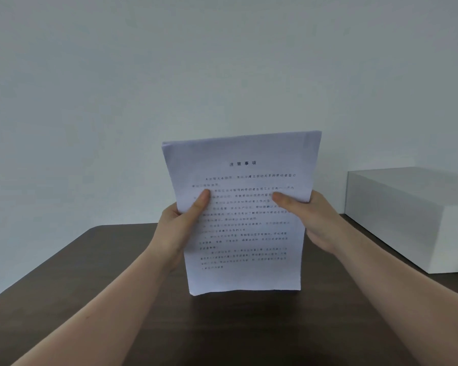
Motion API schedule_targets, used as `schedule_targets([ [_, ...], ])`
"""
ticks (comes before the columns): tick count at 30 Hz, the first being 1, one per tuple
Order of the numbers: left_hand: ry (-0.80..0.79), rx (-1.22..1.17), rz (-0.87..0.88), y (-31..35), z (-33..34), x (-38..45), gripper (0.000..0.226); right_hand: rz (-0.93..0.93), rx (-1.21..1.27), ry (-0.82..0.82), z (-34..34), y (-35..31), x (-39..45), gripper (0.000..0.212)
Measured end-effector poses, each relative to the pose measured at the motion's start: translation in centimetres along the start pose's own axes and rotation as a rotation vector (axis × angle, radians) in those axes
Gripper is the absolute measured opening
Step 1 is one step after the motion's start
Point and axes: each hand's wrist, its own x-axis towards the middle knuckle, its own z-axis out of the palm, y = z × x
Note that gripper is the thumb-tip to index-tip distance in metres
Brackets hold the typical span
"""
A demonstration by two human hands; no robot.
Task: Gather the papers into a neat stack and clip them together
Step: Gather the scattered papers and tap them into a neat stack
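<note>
A stack of white papers printed with black text stands upright in the middle of the view, its bottom edge on or just above the dark table. My left hand grips the stack's left edge, thumb on the front page. My right hand grips the right edge the same way, thumb across the text. The top corners of the sheets are slightly offset. No clip is in sight.
A white rectangular box sits on the table at the right, close to my right forearm. A plain pale wall stands behind the table's far edge.
</note>
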Motion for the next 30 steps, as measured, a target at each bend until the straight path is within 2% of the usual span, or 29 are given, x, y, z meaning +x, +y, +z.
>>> schedule_targets([
  [8, -0.011, 0.017, -0.116, -0.3, 0.1, 0.0, 0.046, 0.037, -0.044, -0.097, 0.0, 0.9, -0.3, 0.042],
  [11, 0.020, 0.029, -0.070, 0.7, 0.0, 0.2, 0.057, 0.056, -0.052, -0.097, 0.0, 0.7, -0.2, 0.035],
  [15, 0.062, 0.012, 0.012, 2.4, 0.4, 0.5, 0.052, 0.082, -0.037, -0.071, 0.1, 0.1, -0.1, 0.021],
  [23, 0.057, 0.072, 0.026, 3.0, 0.7, 0.1, 0.050, 0.157, 0.042, -0.042, -0.1, -0.5, -0.9, 0.031],
  [27, 0.091, 0.060, 0.050, 3.5, 0.8, -0.6, 0.046, 0.160, 0.055, -0.087, 0.0, -0.9, -1.3, 0.029],
  [30, 0.099, 0.032, 0.035, 3.4, 0.6, -1.2, 0.041, 0.135, -0.041, -0.168, 0.4, -1.2, -1.7, 0.031],
])
